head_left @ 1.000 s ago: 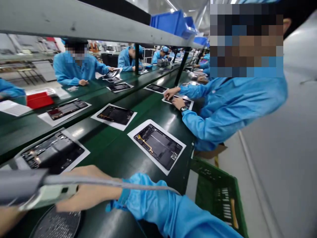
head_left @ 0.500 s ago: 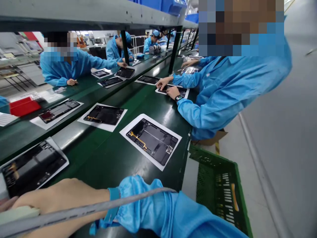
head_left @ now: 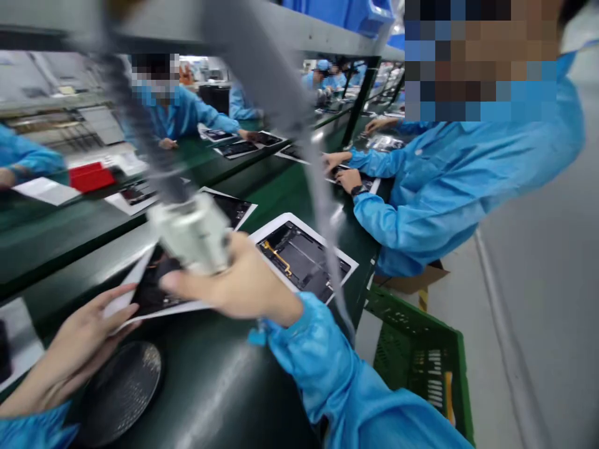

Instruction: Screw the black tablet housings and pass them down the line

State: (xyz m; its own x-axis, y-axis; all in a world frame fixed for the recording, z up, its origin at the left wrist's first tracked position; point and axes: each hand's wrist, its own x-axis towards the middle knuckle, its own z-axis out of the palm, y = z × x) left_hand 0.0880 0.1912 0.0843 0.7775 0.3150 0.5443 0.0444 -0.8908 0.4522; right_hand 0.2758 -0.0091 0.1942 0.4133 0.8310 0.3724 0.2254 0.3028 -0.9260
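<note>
My right hand [head_left: 248,280] is closed around a corded hand tool with a pale boxy end [head_left: 191,231]. A dark ribbed sleeve and a blurred grey cable rise from that end. The tool's lower part is hidden by my fingers, so its exact kind does not show. Below it lies an open tablet housing [head_left: 156,290], black inside and partly covered by the tool and hand. Its white backing sheet [head_left: 189,307] is gripped at the left corner by my left hand [head_left: 87,343]. A round black dish [head_left: 124,390] sits just right of my left wrist.
Another tablet housing [head_left: 299,255] with an orange flex cable lies farther right on the green bench [head_left: 234,374]. A co-worker's sleeve [head_left: 412,206] reaches in at right. A green crate [head_left: 421,330] stands below the bench edge. A shelf beam [head_left: 262,37] runs overhead.
My right hand has moved right and up with the tool, now over a tablet housing. My left hand has come fully into view, holding the sheet's corner. The view has shifted left.
</note>
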